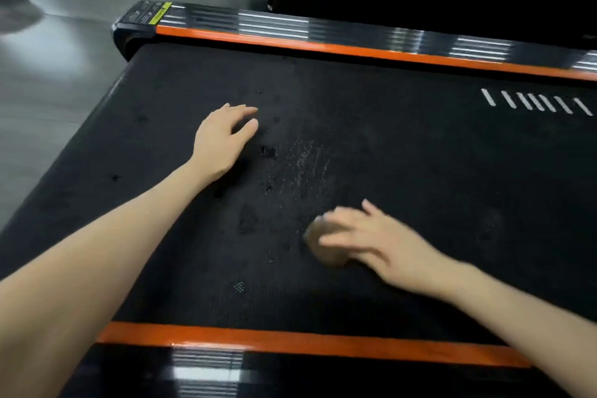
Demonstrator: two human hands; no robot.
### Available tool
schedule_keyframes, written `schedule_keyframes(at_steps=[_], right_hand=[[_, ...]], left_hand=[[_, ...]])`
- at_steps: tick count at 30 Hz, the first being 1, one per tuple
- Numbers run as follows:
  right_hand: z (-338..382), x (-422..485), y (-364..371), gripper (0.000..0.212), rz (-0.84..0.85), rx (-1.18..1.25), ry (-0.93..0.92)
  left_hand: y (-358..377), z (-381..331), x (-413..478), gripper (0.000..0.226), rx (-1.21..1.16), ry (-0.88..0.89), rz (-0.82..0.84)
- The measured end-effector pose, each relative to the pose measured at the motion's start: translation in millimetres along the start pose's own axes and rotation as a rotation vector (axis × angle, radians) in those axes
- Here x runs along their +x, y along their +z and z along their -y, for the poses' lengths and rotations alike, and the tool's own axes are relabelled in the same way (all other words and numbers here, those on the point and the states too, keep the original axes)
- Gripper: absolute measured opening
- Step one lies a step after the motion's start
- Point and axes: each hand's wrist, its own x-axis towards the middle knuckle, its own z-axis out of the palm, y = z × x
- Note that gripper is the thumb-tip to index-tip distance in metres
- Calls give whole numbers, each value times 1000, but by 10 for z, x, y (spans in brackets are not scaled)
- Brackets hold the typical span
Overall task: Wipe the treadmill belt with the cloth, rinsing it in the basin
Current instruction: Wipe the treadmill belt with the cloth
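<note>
two hands are working the treadmill belt (420,155).
right hand (374,236) is pressing open-palmed on the cloth (323,249), probably soft, limp, bunching beneath it; left hand (223,136) is resting open, empty.

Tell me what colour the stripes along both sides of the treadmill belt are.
Bright orange. The stripes show best in the head view, bordering the black treadmill belt.
</note>
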Motion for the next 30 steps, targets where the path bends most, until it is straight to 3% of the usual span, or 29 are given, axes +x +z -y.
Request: schedule_keyframes(at_steps=[3, 5, 8, 11, 15, 17, 21, 23, 26, 30], right_hand=[[-417, 282, -263, 40, -250, 50, 418], [-389, 493, -200, 37, -360, 33, 521], [109, 615, 159, 35, -339, 28, 297], [741, 552, 486, 36, -131, 53, -57], [555, 240, 294, 38, 11, 113, -133], [152, -44, 65, 40, -47, 127, 15], [-637, -626, -385, 43, -302, 79, 477], [-657, -710, -400, 42, -348, 81, 569], [-209, -599, -127, 39, -278, 107, 360], [424, -251, 148, 38, -17, 154, 7]], left_hand=[[-220, 55, -213, 45, 136, 8, 53], [-318, 96, -333, 43, 196, 15, 29], [-348, 151, -478, 40, 280, -37, 38], [-316, 174, -596, 42, 395, -110, 132], [-288, 237, -790, 49, 546, -147, 271], [-294, 250, -842, 51, 563, -172, 315], [-234, 210, -863, 52, 628, -212, 345], [-200, 186, -854, 52, 643, -225, 344], [-197, 143, -845, 51, 663, -238, 354], [-223, 95, -839, 52, 705, -236, 384]])
